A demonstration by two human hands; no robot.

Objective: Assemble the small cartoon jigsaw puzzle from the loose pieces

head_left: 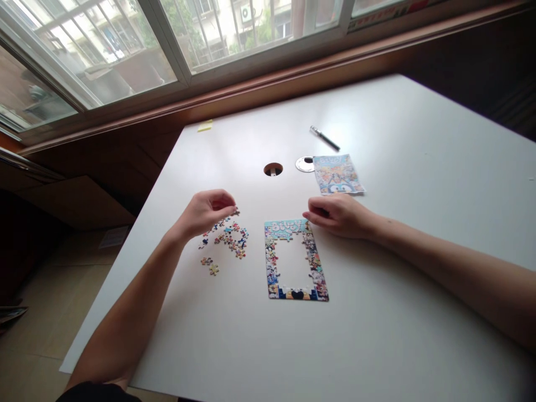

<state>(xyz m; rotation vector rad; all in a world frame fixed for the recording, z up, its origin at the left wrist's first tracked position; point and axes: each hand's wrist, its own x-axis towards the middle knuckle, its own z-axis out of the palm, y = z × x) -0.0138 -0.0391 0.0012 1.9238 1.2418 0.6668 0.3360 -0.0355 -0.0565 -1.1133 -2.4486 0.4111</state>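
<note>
My left hand (209,212) is closed in a pinch, with a small jigsaw piece (237,212) at its fingertips. Below and around it lies a loose heap of jigsaw pieces (234,237), with a few more (213,268) nearer to me. The jigsaw puzzle (272,273) lies flat to the right, its colourful border joined and its middle showing the white table. My right hand (339,215) rests with curled fingers at the puzzle's top right corner, fingertips touching or just beside it. Whatever those fingers hold, if anything, is hidden.
A picture sheet (338,174) lies beyond my right hand, partly over a round silver cover (305,163). A pen (325,138) is farther back. The white table (377,335) has a cable hole (273,169) and yellow tape (205,125) near its far edge by the window.
</note>
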